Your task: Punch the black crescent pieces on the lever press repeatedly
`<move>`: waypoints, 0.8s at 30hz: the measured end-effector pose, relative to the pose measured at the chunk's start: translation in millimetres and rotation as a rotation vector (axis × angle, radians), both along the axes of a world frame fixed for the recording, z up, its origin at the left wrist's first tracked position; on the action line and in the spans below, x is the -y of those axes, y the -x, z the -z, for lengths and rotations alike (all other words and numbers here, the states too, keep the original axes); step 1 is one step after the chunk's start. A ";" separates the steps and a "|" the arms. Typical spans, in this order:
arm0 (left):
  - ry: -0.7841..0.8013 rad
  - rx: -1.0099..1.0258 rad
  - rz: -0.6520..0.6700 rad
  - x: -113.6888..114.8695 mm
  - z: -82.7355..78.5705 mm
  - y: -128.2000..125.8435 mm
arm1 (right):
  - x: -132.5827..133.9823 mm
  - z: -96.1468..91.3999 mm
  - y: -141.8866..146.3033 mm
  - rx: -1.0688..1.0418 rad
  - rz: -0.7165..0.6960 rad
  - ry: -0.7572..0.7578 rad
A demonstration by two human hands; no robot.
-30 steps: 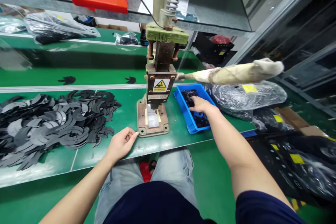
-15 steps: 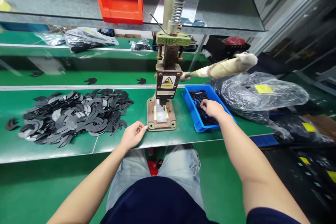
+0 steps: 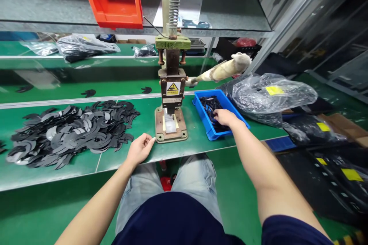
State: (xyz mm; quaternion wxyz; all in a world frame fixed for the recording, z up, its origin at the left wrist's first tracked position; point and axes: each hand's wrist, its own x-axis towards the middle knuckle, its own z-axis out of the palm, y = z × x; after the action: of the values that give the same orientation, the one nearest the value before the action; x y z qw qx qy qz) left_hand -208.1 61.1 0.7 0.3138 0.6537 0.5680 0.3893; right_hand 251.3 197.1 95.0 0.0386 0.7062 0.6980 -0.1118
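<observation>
My right hand (image 3: 225,117) reaches into a blue bin (image 3: 209,132), fingers pinched among small black parts (image 3: 211,103). What lies between its fingertips I cannot make out. Loosely curled, my left hand (image 3: 140,149) rests at the bench's front edge, thumb beside the near left corner of a hand press (image 3: 171,136); the inside of its fingers is hidden. The press stands upright between my hands, its ram above a pale pad (image 3: 171,125) and its wrapped lever (image 3: 221,71) pointing right. Left of it lies a heap of flat black crescent-shaped pieces (image 3: 77,130).
A red-orange bin (image 3: 117,17) sits on the grey shelf (image 3: 51,5) above. Clear plastic bags (image 3: 270,93) with yellow labels crowd the right side. A few black pieces (image 3: 88,93) lie on the green surface behind the bench, with bagged parts (image 3: 86,46) farther back.
My view has turned slightly right, so bench things appear farther left. My right hand stays in the blue bin among the black parts, and my left hand stays beside the press base.
</observation>
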 end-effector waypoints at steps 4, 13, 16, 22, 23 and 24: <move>-0.013 0.038 -0.024 -1.2 1.4 3.0 | 17.8 -17.3 -7.8 -0.122 0.031 -0.238; -0.273 0.149 0.046 23.8 -46.0 -30.5 | 127.3 -22.3 85.0 -0.558 -0.301 -0.660; -0.404 0.182 0.226 31.8 -65.8 -50.8 | 155.5 -6.1 126.0 -0.744 -0.480 -0.738; -0.498 0.132 0.366 37.3 -73.2 -60.6 | 169.6 14.3 164.9 -0.863 -0.574 -0.755; -0.500 0.130 0.362 37.9 -72.9 -59.7 | 170.0 15.4 167.4 -0.871 -0.583 -0.748; -0.502 0.127 0.358 38.4 -72.8 -58.9 | 170.3 16.2 169.3 -0.878 -0.592 -0.743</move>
State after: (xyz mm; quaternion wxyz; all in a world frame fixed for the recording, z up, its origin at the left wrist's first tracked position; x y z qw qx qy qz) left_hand -149.3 22.7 73.5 0.2411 0.7746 0.3095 0.4960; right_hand 82.0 26.8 78.8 -0.4681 0.3389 0.8063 -0.1259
